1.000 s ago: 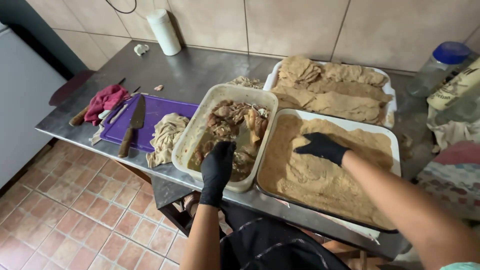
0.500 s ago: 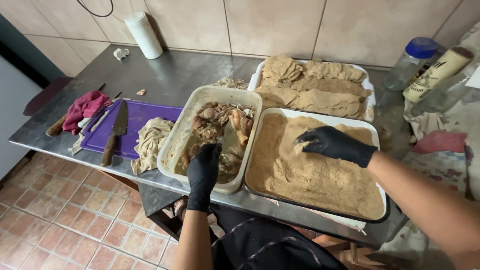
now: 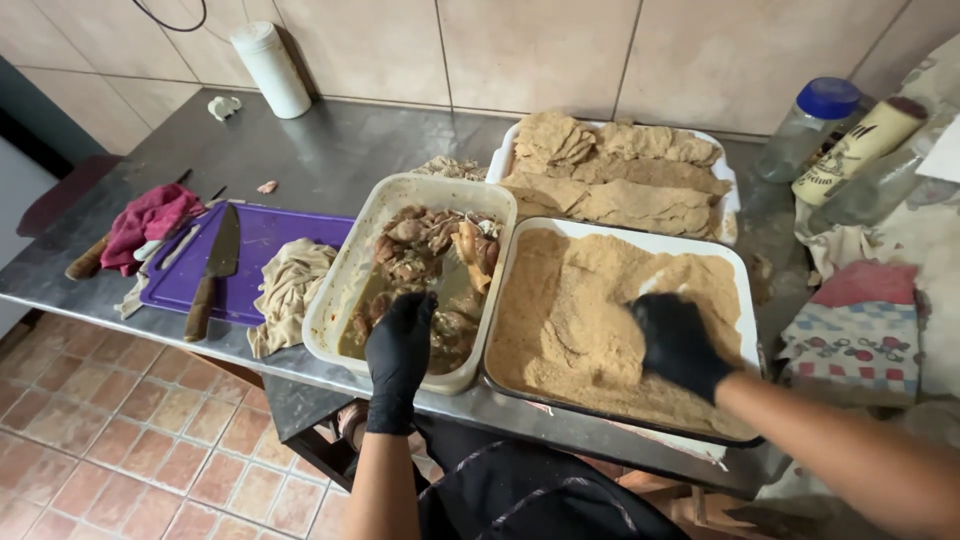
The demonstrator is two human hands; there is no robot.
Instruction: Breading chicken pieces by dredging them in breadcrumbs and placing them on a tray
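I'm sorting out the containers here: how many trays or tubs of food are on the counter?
3. A tub of meat in marinade under the left hand; a crumb tray under the right hand; a tray of breaded pieces behind, by the wall.

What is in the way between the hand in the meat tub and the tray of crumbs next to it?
Nothing visible blocks it. The left hand rests in the meat tub, which sits right beside the crumb tray. Only their two rims lie between them. The right hand is already in the crumbs, over on the far side of the tray.
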